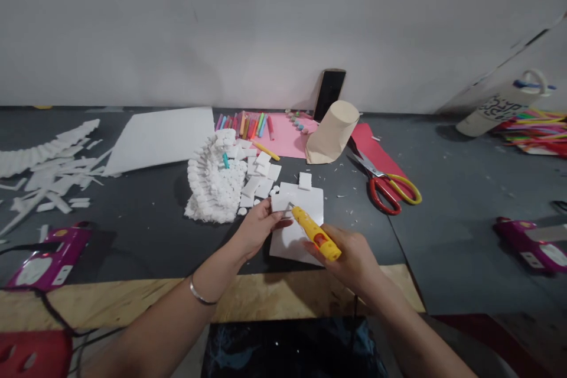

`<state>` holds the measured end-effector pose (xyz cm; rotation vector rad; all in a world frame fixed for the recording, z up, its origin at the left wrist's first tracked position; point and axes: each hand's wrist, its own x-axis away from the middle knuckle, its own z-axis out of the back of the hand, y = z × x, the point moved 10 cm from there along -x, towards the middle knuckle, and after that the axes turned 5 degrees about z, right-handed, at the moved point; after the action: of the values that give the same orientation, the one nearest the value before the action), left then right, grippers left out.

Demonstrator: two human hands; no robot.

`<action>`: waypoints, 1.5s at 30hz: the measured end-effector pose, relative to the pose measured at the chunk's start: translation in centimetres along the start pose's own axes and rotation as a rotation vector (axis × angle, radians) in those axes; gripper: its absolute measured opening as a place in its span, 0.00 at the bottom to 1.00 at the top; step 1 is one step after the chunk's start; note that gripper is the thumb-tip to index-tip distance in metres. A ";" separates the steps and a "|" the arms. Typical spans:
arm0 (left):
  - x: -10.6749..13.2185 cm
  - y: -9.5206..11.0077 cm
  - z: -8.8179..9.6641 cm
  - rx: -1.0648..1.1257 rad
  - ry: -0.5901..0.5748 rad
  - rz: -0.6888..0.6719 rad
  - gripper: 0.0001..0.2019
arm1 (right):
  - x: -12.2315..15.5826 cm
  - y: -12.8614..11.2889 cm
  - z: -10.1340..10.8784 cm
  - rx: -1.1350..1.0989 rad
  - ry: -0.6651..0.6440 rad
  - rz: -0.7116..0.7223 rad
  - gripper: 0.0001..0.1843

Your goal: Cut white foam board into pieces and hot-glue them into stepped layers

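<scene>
My right hand (348, 248) is closed around a yellow glue gun (316, 235), whose nozzle points at a small white foam piece (280, 204). That piece is pinched in my left hand (259, 224). Beneath both hands lies a glossy white sheet (310, 204), with a white foam square (305, 181) at its far edge. To the left stands a white layered foam model (215, 183) with a teal bit on it. Several loose foam squares (261, 174) are scattered beside the model. Whether the nozzle touches the foam piece I cannot tell.
Red-and-yellow scissors (385, 186) lie at the right, near a tan paper-covered cylinder (334, 130) and a leaning phone (329, 93). Markers (248, 124) rest on pink paper. Foam scraps (53, 183) and a purple device (51, 257) are at far left; a tumbler (498, 106) is at far right.
</scene>
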<state>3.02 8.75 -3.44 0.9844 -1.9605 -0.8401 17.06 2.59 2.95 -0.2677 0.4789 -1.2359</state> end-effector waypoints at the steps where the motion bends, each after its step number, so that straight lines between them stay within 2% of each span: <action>1: 0.0 0.0 0.1 0.003 0.008 0.003 0.16 | 0.1 0.3 0.2 0.010 0.018 -0.007 0.22; 5: 0.0 -0.2 0.8 0.008 0.072 0.034 0.15 | 0.2 3.5 2.3 0.128 0.126 -0.119 0.22; 7: 0.0 -0.1 1.0 0.007 0.098 0.049 0.13 | -0.1 5.8 3.3 0.202 0.125 -0.206 0.22; 11: 0.2 0.0 1.0 0.002 0.123 0.084 0.10 | -1.4 9.3 3.8 0.343 0.062 -0.284 0.21; 16: 0.4 0.1 0.9 -0.032 0.126 0.107 0.10 | -1.3 11.8 2.3 0.336 -0.108 -0.267 0.20; 18: 0.4 0.2 0.9 -0.037 0.131 0.110 0.10 | -0.8 11.5 2.4 0.303 -0.153 -0.224 0.18; 20: 0.5 0.2 0.8 -0.036 0.134 0.117 0.11 | -1.1 10.1 3.9 0.298 -0.106 -0.179 0.18; 22: 0.5 0.0 0.7 -0.034 0.132 0.126 0.12 | -2.5 8.1 5.9 0.309 -0.010 -0.152 0.16; 24: 0.6 -0.1 0.5 -0.035 0.124 0.129 0.13 | -5.1 5.8 6.1 0.287 -0.027 -0.109 0.14; 27: 0.5 0.0 0.3 -0.034 0.100 0.112 0.14 | -9.6 4.5 3.7 0.338 -0.221 -0.151 0.14; 30: 0.3 0.1 0.5 -0.032 0.097 0.091 0.15 | -13.3 4.6 1.3 0.354 -0.306 -0.183 0.17; 33: 0.2 0.2 0.8 -0.037 0.100 0.082 0.16 | -15.4 4.8 -0.7 0.346 -0.368 -0.184 0.19; 36: 0.2 -0.1 0.7 -0.052 0.087 0.084 0.16 | -16.1 4.8 -1.7 0.292 -0.409 -0.157 0.13; 38: 0.3 -0.3 0.6 -0.066 0.086 0.090 0.16 | -16.2 5.0 -1.4 0.244 -0.402 -0.149 0.09; 40: 0.3 -0.6 0.6 -0.072 0.084 0.098 0.16 | -15.9 5.5 -0.2 0.199 -0.363 -0.165 0.07; 43: 0.3 -0.7 0.4 -0.062 0.071 0.095 0.15 | -14.7 6.2 2.2 0.110 -0.272 -0.182 0.14; 45: 0.2 -0.8 0.3 -0.044 0.057 0.094 0.14 | -13.5 6.0 3.4 -0.098 -0.180 -0.151 0.17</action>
<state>2.95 8.21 -4.17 0.8746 -1.9156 -0.7911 20.37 17.02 5.99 -0.5016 0.3687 -1.3232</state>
